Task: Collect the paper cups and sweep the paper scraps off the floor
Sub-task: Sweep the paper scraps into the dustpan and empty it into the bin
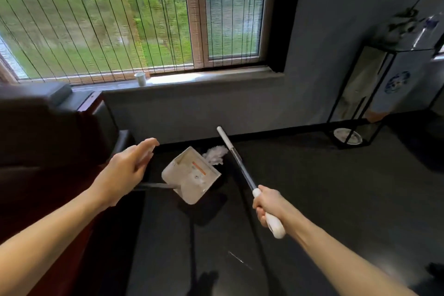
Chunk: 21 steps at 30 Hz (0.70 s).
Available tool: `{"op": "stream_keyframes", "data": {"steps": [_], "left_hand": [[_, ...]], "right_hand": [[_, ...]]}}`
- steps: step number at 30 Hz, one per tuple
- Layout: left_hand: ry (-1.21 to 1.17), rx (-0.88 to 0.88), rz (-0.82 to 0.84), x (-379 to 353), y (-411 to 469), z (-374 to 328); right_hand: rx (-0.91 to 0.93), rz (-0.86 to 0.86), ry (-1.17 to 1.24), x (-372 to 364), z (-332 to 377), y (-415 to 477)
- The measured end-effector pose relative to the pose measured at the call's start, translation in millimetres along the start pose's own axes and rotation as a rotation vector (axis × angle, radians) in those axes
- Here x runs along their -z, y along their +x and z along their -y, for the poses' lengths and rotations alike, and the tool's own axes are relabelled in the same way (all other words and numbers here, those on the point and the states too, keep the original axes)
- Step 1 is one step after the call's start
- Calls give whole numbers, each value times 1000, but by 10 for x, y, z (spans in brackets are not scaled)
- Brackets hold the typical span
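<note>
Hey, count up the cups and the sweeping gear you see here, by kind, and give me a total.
Paper cup: 1, on the windowsill
Dustpan: 1
Broom: 1, its grip in the right hand
Total: 3

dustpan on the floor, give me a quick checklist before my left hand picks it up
1. The left hand is open and holds nothing, near the handle of the dustpan: ok.
2. The right hand grips the pole by its white end: ok.
3. What the dustpan holds: cannot tell, too blurred.
4. The paper cup collected: not ok, it stands on the windowsill.
5. The floor free of scraps: cannot tell, one thin pale streak shows.
</note>
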State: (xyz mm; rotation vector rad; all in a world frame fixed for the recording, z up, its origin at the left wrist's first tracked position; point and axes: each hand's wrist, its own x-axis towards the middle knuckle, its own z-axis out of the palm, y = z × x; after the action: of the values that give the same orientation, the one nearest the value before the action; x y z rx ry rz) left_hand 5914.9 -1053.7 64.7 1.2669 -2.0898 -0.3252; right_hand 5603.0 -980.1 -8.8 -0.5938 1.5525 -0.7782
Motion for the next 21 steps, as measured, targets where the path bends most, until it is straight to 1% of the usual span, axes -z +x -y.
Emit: {"op": "stream_keyframes", "data": {"steps": [4,7,9,10,12,13,14,16,17,20,21], "left_hand": [[287,-273,92,-148,558,-139],[473,-402,226,-355,938,-167],[622,-473,355,-575,1108,-94],[679,-548,432,-705,1153,-29],[758,-624,710,-965,1157,98],[768,-638,832,-1074,1133,150],[748,-648,889,-1163,1109,204],[714,-651,927,-1304,1080,282],[707,-681,953,-1347,1068,298],[705,-827,1113,-1440,1015,259],[721,-850,1153,-1469,996,234]], "right_hand": [[7,8,-29,204,209,191],[1,-8,-18,330,318,323],[-6,-18,-12,375,352,379],[-13,-24,-6,387,363,404],[-33,-42,14,400,399,471],[-47,-51,22,408,424,521],[-63,-59,26,418,449,571],[-90,-66,39,435,496,659],[-100,-71,46,435,509,690],[-108,-101,52,410,532,718],[-109,-109,56,399,539,717]]}}
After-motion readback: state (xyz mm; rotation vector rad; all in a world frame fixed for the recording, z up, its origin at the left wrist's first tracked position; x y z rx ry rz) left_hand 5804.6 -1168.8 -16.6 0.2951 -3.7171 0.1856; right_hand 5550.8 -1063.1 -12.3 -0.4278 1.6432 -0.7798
